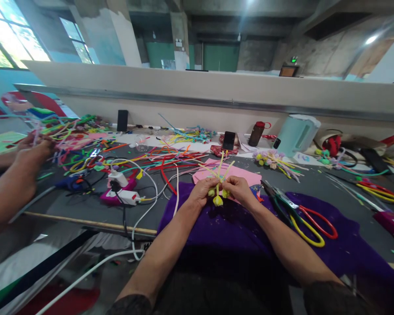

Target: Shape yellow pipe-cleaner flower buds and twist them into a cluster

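Note:
Close together over the purple cloth point(190, 227), my two hands work on a small bunch of yellow pipe-cleaner flowers point(218, 200). My left hand point(202, 191) is closed, its fingertips pinching the bunch from the left. From the right, my right hand point(239, 189) pinches the same bunch. The yellow flower heads hang downward, and the thin stems stick up between the fingers. A pink sheet point(246, 175) lies just behind my hands. To the right rest scissors point(311, 218) with one red and one yellow handle, beside dark-green-handled pliers point(276, 197).
Left of my hands are a power strip point(128, 197) with white cables and loose pipe cleaners point(170, 155). A co-worker's hands point(36, 148) are at far left. Behind stand a phone point(228, 141), a dark bottle point(256, 134), a teal kettle point(297, 134) and a pastel flower bunch point(274, 161).

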Demonstrator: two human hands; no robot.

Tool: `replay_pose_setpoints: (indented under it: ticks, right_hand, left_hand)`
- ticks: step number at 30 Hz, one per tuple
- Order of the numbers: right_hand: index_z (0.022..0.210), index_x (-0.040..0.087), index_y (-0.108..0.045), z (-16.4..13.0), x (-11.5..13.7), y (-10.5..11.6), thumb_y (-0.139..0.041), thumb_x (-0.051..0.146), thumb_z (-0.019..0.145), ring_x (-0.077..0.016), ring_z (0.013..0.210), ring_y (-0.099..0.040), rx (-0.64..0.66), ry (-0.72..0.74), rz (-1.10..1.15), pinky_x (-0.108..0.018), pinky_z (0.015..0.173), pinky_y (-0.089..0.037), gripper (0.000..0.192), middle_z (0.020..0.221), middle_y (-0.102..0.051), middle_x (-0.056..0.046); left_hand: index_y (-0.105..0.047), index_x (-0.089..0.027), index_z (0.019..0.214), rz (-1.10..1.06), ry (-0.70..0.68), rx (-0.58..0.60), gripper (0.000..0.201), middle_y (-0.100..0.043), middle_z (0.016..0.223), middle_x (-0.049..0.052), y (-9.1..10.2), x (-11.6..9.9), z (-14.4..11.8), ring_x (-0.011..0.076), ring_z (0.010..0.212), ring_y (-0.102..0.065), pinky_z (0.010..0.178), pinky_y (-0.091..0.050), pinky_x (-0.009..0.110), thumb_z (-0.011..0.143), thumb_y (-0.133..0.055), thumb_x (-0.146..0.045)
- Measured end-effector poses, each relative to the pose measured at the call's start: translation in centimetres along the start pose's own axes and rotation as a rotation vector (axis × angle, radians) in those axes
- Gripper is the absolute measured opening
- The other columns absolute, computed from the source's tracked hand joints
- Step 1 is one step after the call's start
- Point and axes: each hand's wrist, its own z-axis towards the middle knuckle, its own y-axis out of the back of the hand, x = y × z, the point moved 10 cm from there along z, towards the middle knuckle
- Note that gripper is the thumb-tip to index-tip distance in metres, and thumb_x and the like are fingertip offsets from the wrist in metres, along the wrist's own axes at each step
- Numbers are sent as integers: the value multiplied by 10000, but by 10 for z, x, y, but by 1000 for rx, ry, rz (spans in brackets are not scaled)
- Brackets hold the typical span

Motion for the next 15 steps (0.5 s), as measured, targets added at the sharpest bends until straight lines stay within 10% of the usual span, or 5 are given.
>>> replay_pose_setpoints:
  ticks: [15]
  right_hand:
    - [577,152,-554,5,-1,5,-525,257,658,-80,453,-422,-19,143,-157,-185,438,-331,135,497,-503,41]
  left_hand:
    - [-596,-110,643,27,7,14,254,-564,524,-7,-1,2,-1,70,436,-491,431,-345,178,529,-745,-281]
